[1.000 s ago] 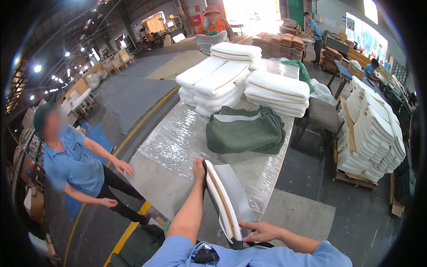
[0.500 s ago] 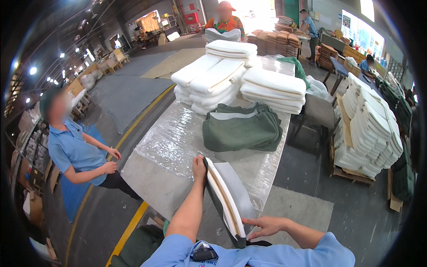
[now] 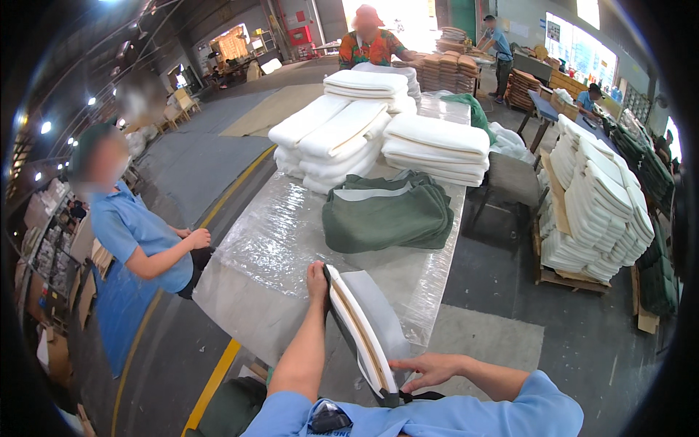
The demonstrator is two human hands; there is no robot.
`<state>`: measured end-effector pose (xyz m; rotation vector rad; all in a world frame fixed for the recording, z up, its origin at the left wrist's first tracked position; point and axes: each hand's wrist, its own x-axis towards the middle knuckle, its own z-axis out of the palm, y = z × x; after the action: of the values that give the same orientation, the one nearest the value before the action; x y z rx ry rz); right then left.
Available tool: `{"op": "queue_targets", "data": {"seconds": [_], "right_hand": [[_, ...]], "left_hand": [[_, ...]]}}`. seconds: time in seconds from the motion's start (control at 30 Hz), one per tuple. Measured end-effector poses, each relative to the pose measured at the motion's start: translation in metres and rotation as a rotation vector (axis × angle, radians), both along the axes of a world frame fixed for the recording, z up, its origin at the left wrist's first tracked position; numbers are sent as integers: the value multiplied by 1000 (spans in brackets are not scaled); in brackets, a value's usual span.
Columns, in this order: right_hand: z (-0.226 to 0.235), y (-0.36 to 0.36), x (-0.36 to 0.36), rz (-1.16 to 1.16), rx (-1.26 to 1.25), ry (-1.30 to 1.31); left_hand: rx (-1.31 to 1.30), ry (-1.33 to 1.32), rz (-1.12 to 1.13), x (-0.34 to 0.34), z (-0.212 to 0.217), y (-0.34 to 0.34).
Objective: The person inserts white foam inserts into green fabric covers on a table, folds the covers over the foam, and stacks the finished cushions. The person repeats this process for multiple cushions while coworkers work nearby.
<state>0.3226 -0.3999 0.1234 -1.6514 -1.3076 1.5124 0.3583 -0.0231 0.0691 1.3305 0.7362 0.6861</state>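
Note:
A long curved cushion piece (image 3: 357, 328) stands on edge against my body, with white foam, a brown board strip along it and dark green fabric on its left side. My left hand (image 3: 317, 282) is closed around its far end. A grey-white flat sheet (image 3: 375, 306) lies along its right side. My right hand (image 3: 435, 369) is at the near end, fingers apart, with the index finger touching the cushion's edge. Beyond the cushion, a pile of folded dark green fabric covers (image 3: 389, 218) rests on the plastic-covered table (image 3: 255, 240).
Stacks of white foam pads (image 3: 335, 131) fill the table's far part. More white pads (image 3: 593, 211) stand on a pallet at right, near a dark chair (image 3: 517, 178). A co-worker in blue (image 3: 149, 233) stands left of the table; another in orange (image 3: 368, 47) is behind it.
The view has shifted slightly. The co-worker at left has turned and brought their hands together; the one in orange now reaches an arm to the right. My hands keep their places on the cushion.

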Motion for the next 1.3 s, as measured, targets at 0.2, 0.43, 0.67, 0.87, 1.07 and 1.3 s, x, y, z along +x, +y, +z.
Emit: {"op": "queue_targets", "data": {"seconds": [0.2,0.43,0.67,0.87,1.07,1.3], "right_hand": [[50,14,61,142,-251,77],[43,110,138,-566,387,151],[2,241,150,-540,618,-148],[-5,292,168,-237,380,-219],[-26,303,141,-389,589,-47],[-54,290,99,-754,580,236]], "left_hand": [[-170,48,-195,-6,2,16],[-401,-1,-340,-18,-8,36],[-395,10,-335,-11,-18,26],[-457,8,-267,-15,-27,42],[-180,318,-628,8,45,98],[-135,292,-994,69,88,50]]}}
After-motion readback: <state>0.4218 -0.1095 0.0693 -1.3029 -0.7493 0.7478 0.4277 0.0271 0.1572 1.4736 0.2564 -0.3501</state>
